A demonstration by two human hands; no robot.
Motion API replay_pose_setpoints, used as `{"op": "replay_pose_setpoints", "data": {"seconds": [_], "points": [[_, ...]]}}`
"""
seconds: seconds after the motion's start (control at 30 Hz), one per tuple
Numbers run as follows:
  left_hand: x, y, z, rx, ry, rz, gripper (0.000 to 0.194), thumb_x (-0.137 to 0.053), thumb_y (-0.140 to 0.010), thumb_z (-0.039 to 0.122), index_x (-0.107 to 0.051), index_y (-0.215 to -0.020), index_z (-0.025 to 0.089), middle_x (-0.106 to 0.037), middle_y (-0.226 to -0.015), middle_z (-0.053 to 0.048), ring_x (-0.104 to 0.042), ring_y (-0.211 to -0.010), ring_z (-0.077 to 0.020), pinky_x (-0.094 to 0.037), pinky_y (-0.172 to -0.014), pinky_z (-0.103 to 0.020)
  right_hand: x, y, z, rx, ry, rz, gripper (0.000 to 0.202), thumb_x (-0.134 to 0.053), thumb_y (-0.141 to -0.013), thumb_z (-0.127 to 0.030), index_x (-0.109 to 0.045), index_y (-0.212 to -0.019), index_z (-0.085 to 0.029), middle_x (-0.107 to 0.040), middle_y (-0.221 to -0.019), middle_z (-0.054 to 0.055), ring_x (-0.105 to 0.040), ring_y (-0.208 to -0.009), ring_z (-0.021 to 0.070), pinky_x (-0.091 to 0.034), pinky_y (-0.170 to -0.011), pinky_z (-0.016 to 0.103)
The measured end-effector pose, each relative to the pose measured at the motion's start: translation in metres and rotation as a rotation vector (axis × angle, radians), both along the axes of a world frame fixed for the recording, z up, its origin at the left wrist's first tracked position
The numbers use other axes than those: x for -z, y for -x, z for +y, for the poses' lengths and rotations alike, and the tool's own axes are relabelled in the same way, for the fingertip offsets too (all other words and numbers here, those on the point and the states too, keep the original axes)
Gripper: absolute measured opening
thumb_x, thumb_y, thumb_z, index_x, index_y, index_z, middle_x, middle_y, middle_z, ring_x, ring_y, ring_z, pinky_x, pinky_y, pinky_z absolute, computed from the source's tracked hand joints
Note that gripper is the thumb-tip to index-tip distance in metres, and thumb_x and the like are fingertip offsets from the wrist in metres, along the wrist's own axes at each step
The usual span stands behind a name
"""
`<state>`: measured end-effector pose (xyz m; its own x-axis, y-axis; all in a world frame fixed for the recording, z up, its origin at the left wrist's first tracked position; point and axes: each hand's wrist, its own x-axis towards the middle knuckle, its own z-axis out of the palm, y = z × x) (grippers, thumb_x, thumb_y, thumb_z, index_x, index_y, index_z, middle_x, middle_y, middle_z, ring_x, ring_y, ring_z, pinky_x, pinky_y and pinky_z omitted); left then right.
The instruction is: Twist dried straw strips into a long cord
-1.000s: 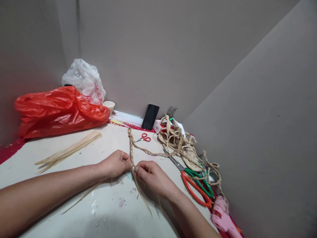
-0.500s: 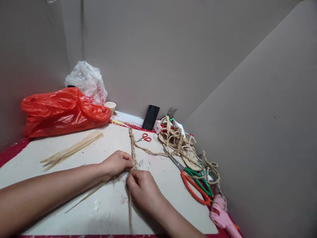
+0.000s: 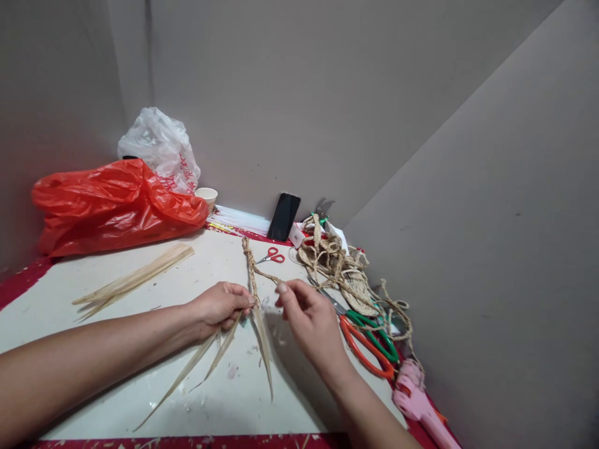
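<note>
A braid of pale dry plant strips (image 3: 251, 274) lies on the white board. My left hand (image 3: 227, 305) pinches its near end between thumb and forefinger. Loose flat strips (image 3: 262, 349) fan out below that hand, several pointing towards the board's near edge. To the right of the braid is my right hand (image 3: 311, 318), raised off the board with its fingers loosely curled and apart, and no strip shows in it. A thin twisted cord (image 3: 266, 274) runs from the braid and passes out of sight behind the right hand.
Small red-handled scissors (image 3: 272, 255) lie beyond the braid. Large scissors (image 3: 367, 343), a tangle of braided cord (image 3: 334, 262) and a pink glue gun (image 3: 414, 393) line the right. A strip bundle (image 3: 135, 277), red bag (image 3: 116, 199), paper cup (image 3: 207, 195) and phone (image 3: 284, 216) stand or lie farther back.
My right hand has let go of a strip and moved up and to the right, away from the braid. The left hand keeps its pinch; the strips below it now hang spread out.
</note>
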<state>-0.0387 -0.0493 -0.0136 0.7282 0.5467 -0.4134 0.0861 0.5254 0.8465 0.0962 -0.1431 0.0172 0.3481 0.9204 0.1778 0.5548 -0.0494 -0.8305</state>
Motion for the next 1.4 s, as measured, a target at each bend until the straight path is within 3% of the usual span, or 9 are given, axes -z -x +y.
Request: {"op": "replay_pose_setpoints", "data": {"seconds": [0.13, 0.23, 0.33, 0.5, 0.7, 0.93, 1.07, 1.23, 1.4], "points": [[0.002, 0.000, 0.000, 0.003, -0.015, -0.010, 0.020, -0.063, -0.062, 0.029, -0.050, -0.067, 0.014, -0.051, -0.052, 0.006, -0.023, -0.033, 0.0001, -0.008, -0.036, -0.019, 0.013, -0.002, 0.014, -0.146, 0.267, 0.613, 0.035, -0.054, -0.080, -0.047, -0.057, -0.095, -0.015, -0.060, -0.073, 0.004, -0.056, -0.060, 0.0137, -0.043, -0.053, 0.024], [0.004, 0.000, 0.000, 0.000, -0.053, -0.017, 0.020, -0.063, -0.063, 0.030, -0.051, -0.066, 0.015, -0.050, -0.050, 0.006, -0.024, -0.032, -0.0004, -0.009, -0.035, -0.020, 0.022, 0.005, 0.015, -0.255, 0.412, 0.788, 0.033, -0.053, -0.081, -0.047, -0.057, -0.083, -0.015, -0.050, -0.057, -0.003, -0.039, -0.040, 0.0062, -0.031, -0.038, 0.017], [0.005, 0.000, 0.000, -0.005, -0.081, -0.008, 0.020, -0.064, -0.063, 0.031, -0.051, -0.066, 0.015, -0.049, -0.049, 0.007, -0.024, -0.032, -0.0009, -0.011, -0.035, -0.020, 0.023, 0.005, 0.015, -0.265, 0.446, 0.743, 0.034, -0.054, -0.080, -0.047, -0.055, -0.072, -0.014, -0.037, -0.049, -0.008, -0.020, -0.036, 0.0031, -0.012, -0.033, 0.017], [0.005, 0.000, 0.000, 0.033, -0.158, 0.039, 0.024, -0.063, -0.066, 0.036, -0.051, -0.065, 0.015, -0.053, -0.052, 0.005, -0.026, -0.032, -0.0014, -0.014, -0.035, -0.021, 0.023, -0.008, 0.019, -0.318, 0.514, 0.650, 0.040, -0.054, -0.079, -0.051, -0.057, -0.067, -0.013, -0.033, -0.046, -0.008, -0.019, -0.036, 0.0030, -0.008, -0.033, 0.019], [0.001, 0.001, 0.000, 0.014, -0.266, 0.072, 0.019, -0.060, -0.069, 0.033, -0.056, -0.069, 0.014, -0.051, -0.052, 0.006, -0.026, -0.037, -0.0024, -0.015, -0.039, -0.020, 0.031, -0.014, 0.022, -0.363, 0.609, 0.976, 0.037, -0.059, -0.078, -0.047, -0.044, -0.063, -0.017, -0.023, -0.043, -0.012, -0.007, -0.037, 0.0026, -0.004, -0.033, 0.017], [-0.004, 0.001, 0.000, -0.003, -0.312, 0.059, 0.017, -0.061, -0.069, 0.030, -0.059, -0.067, 0.013, -0.057, -0.056, 0.002, -0.032, -0.045, -0.0044, -0.022, -0.045, -0.020, 0.034, -0.016, 0.020, -0.356, 0.605, 1.201, 0.027, -0.066, -0.075, -0.037, -0.053, -0.072, -0.013, -0.024, -0.049, -0.011, -0.008, -0.040, 0.0020, -0.005, -0.035, 0.014], [-0.003, 0.002, 0.004, 0.034, -0.293, 0.084, 0.020, -0.062, -0.070, 0.033, -0.060, -0.070, 0.013, -0.043, -0.043, 0.006, -0.022, -0.038, -0.0038, -0.013, -0.041, -0.022, 0.037, -0.015, 0.019, -0.329, 0.619, 1.253, 0.027, -0.068, -0.072, -0.034, -0.053, -0.070, -0.013, -0.024, -0.048, -0.011, -0.008, -0.040, 0.0017, -0.006, -0.034, 0.014], [-0.007, 0.006, 0.013, 0.181, -0.173, 0.015, 0.021, -0.063, -0.069, 0.034, -0.061, -0.072, 0.013, -0.036, -0.043, 0.008, -0.019, -0.037, -0.0026, -0.012, -0.040, -0.022, 0.034, -0.010, 0.019, -0.251, 0.556, 1.170, 0.029, -0.070, -0.069, -0.036, -0.051, -0.065, -0.014, -0.026, -0.045, -0.012, -0.011, -0.038, 0.0011, -0.006, -0.034, 0.015], [-0.015, 0.010, 0.016, 0.310, -0.200, 0.051, 0.012, -0.059, -0.065, 0.024, -0.061, -0.066, 0.012, -0.046, -0.047, 0.004, -0.035, -0.039, -0.0039, -0.029, -0.040, -0.019, 0.032, 0.001, 0.016, -0.137, 0.445, 0.992, 0.028, -0.069, -0.066, -0.037, -0.054, -0.061, -0.013, -0.030, -0.040, -0.011, -0.015, -0.033, 0.0006, -0.007, -0.033, 0.017]]}}
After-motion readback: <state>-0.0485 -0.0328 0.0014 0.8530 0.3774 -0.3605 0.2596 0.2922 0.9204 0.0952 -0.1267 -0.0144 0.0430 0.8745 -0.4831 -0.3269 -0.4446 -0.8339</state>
